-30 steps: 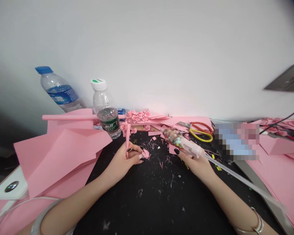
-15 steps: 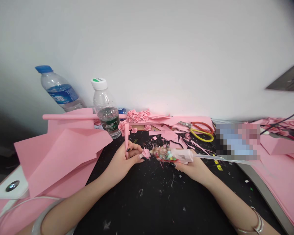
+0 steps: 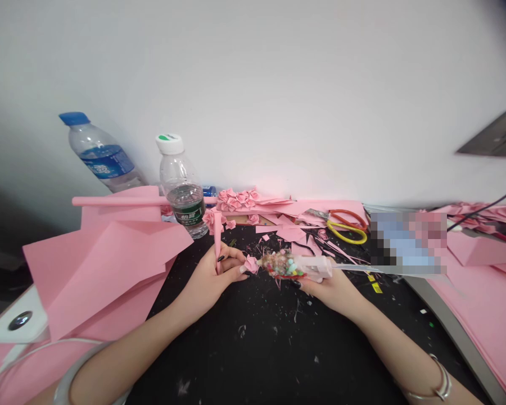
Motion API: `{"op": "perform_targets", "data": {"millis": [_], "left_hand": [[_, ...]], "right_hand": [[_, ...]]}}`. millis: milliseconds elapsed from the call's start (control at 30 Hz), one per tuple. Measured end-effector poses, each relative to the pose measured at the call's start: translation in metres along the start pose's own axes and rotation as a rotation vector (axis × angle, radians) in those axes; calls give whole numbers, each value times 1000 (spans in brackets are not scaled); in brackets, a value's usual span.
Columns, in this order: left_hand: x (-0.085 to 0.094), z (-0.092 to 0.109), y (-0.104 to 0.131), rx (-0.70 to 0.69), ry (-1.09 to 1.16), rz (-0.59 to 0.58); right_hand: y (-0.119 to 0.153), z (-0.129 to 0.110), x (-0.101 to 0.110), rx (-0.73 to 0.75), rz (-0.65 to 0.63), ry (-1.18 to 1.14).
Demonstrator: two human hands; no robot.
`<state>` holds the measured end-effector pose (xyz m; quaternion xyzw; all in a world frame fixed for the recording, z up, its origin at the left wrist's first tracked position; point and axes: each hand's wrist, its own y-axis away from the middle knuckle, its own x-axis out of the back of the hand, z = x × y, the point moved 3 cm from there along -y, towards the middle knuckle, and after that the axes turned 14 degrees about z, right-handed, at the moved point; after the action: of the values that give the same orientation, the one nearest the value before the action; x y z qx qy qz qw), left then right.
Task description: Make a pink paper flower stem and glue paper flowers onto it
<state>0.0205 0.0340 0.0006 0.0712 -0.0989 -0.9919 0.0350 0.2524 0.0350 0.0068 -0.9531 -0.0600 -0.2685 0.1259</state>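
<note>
- The small pink flower [image 3: 251, 264] is in the middle, just above the black table [image 3: 253, 360]. It is made of folded paper.
- The left hand [image 3: 219, 271] pinches the flower between its thumb and fingers. The same hand also holds a thin pink roll [image 3: 218, 239], which stands up, leaning only a little.
- The right hand [image 3: 335, 289] is closed around the glue gun [image 3: 284, 265]. The gun has bright beads on it and points left. Its tip is right by the flower, but I cannot tell if they touch.
- A clear stick [image 3: 362, 269] pokes out of the back of the gun, to the right.
- Little pink scraps [image 3: 293, 232] lie on the far side of the gun.
- Farther right are scissors [image 3: 348, 229] with one red loop and one yellow loop.
- On the far side, by the wall [image 3: 278, 101], is a bunch of pink flowers [image 3: 237, 199].
- Left of the bunch stands a bottle with a white cap [image 3: 188, 208]. Farther left, a bottle with a blue cap [image 3: 103, 157] tilts.
- Big pink sheets [image 3: 109, 264] lie on the left.
</note>
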Motion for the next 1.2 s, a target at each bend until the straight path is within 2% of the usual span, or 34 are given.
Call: {"op": "perform_targets", "data": {"millis": [433, 700, 1100, 1200], "left_hand": [[1, 1, 1, 12, 11, 35], [0, 2, 0, -10, 11, 16], [1, 2, 1, 12, 12, 23], [1, 3, 1, 22, 24, 29]], "right_hand": [[0, -5, 1, 25, -22, -10], [0, -4, 4, 44, -36, -3], [-3, -3, 15, 65, 176, 102], [-3, -6, 13, 38, 89, 14]]}}
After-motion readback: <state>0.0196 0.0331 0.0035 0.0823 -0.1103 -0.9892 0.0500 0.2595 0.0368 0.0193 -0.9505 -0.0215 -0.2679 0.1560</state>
